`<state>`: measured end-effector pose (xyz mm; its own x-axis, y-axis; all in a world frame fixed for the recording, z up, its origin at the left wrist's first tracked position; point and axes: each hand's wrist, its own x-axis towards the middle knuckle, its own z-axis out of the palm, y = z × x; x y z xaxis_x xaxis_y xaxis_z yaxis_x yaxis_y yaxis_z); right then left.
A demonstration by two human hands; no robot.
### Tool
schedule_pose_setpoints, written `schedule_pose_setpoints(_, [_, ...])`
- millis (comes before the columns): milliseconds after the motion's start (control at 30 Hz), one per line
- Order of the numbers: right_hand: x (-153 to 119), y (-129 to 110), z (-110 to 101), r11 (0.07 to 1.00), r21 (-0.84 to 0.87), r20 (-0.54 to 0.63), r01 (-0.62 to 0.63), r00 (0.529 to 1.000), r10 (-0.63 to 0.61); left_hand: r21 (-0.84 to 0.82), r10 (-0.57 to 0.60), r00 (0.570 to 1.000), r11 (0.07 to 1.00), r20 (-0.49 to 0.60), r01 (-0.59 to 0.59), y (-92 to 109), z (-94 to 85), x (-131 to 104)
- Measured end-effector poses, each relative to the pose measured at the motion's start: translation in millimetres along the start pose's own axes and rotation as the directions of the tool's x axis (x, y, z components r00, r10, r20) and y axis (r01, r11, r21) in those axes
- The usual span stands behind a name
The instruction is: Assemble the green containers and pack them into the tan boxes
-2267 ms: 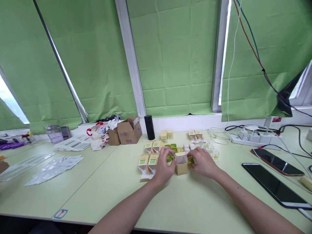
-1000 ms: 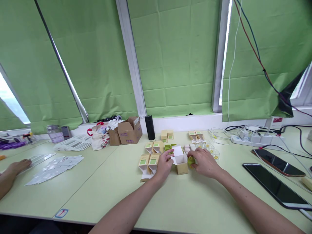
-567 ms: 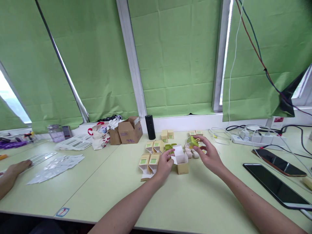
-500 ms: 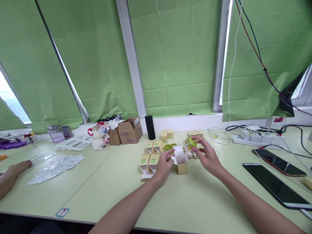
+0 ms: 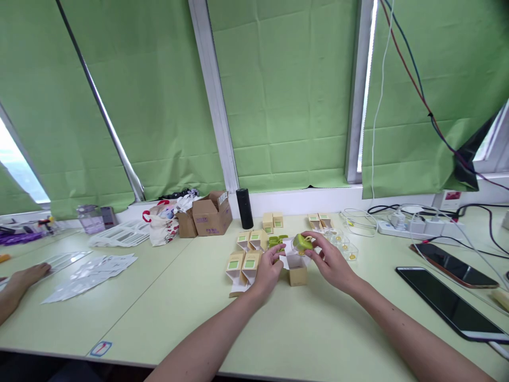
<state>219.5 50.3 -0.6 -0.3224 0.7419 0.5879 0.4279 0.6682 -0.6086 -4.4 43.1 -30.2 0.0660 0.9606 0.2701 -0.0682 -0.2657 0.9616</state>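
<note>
My left hand pinches the raised white flap of a small open cardboard box, which stands upright on the table. Between the thumb and fingers of my right hand is a small green capsule-like item with a cord loop. It hangs just above the box's open top, tilted. Left of the box, several small cartons with green labels stand with their flaps open. Behind my left fingers sit more small green pieces, partly hidden. Clear cups with yellow bits lie beyond my right hand.
Small cartons and a black cylinder stand at the back, near a brown box. Phones and a power strip with cables lie on the right. At far left, another person's hand rests on a clear sheet.
My right hand has moved left and slightly down, bringing the green item over the open box. The clear cups behind it are now uncovered. My left hand stays on the flap.
</note>
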Motion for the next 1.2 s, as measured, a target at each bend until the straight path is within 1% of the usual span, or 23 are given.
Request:
schedule_pose_setpoints(133, [0.0, 1.4, -2.6, 0.995, -0.096, 0.033, -0.019, 0.999, 0.022, -0.009, -0.007, 1.0, 1.0, 0.001, 0.007, 1.0, 0.2, -0.6])
schedule_pose_setpoints(233, [-1.0, -1.6, -3.6, 0.986, -0.165, 0.063, 0.0, 0.998, 0.01, -0.018, -0.011, 1.0, 1.0, -0.01, 0.011, 1.0, 0.6, -0.1])
schedule_pose_setpoints(367, [-2.1, -4.3, -3.7, 0.976, -0.214, 0.104, 0.036, 0.995, -0.014, -0.023, -0.017, 1.0, 1.0, -0.019, 0.017, -0.5, 1.1, 0.9])
schedule_pose_setpoints(600, [-3.0, -0.8, -0.4, 0.965, -0.252, 0.128, 0.067, 0.991, -0.036, -0.032, -0.028, 0.999, 0.999, -0.024, 0.027, -3.8, 0.6, 2.5])
schedule_pose_setpoints(833, [-5.0, -2.8, 2.9, 0.956, -0.275, 0.166, 0.103, 0.984, -0.059, -0.029, -0.004, 1.0, 1.0, -0.008, 0.004, -4.1, -1.2, 2.6])
schedule_pose_setpoints(1033, [-6.9, -3.8, 6.3, 0.944, -0.306, 0.161, 0.123, 0.984, -0.076, 0.01, -0.002, 1.0, 1.0, -0.025, 0.002, -4.4, -1.7, 2.9])
schedule_pose_setpoints(1200, [-9.3, -3.6, 9.9, 0.936, -0.324, 0.175, 0.138, 0.981, -0.084, 0.008, -0.005, 1.0, 1.0, -0.027, 0.005, -5.7, -1.9, 2.0])
